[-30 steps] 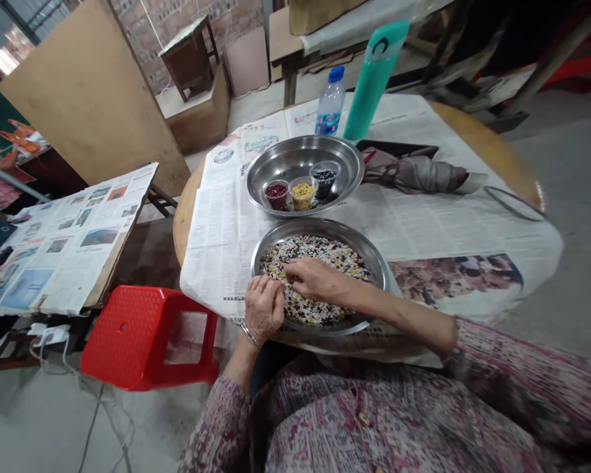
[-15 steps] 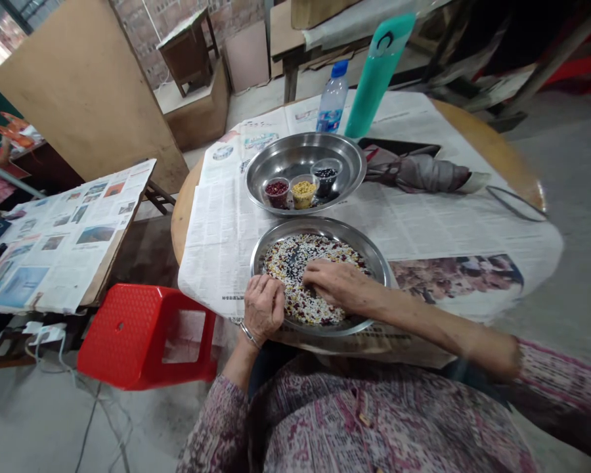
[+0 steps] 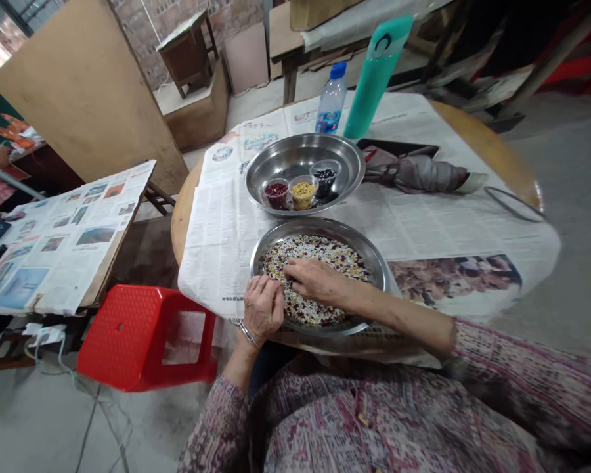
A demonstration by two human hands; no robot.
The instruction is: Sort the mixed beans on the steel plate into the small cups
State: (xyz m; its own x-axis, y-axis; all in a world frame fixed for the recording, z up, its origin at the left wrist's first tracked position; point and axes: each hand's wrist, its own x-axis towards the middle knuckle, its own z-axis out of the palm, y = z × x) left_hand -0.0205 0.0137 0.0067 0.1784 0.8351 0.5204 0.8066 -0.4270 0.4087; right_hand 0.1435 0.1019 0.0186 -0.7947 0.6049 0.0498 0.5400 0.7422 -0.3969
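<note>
A steel basin (image 3: 381,263) near me holds a spread mix of white grains, yellow beans, dark red beans and black beans (image 3: 315,310). At its lower left rim my left hand (image 3: 264,303) is closed, with the fingers curled over the edge and a bangle on the wrist. My right hand (image 3: 318,281) reaches in from the right, knuckles up, its bent fingers down among the beans and grains close to my left hand. The fingertips are hidden, so I cannot make out what they hold.
Behind stands a second steel basin (image 3: 256,161) with clear cups of red beans (image 3: 276,190), yellow beans (image 3: 303,194) and black beans (image 3: 325,176). Beyond it are a water bottle (image 3: 331,102), a teal bottle (image 3: 377,79) and a folded umbrella (image 3: 418,172). A red stool (image 3: 123,335) stands left.
My right hand has moved left across the basin, closer to my left hand. The dark patch in the middle of the mix is now covered by grains and beans. My left hand has stayed put.
</note>
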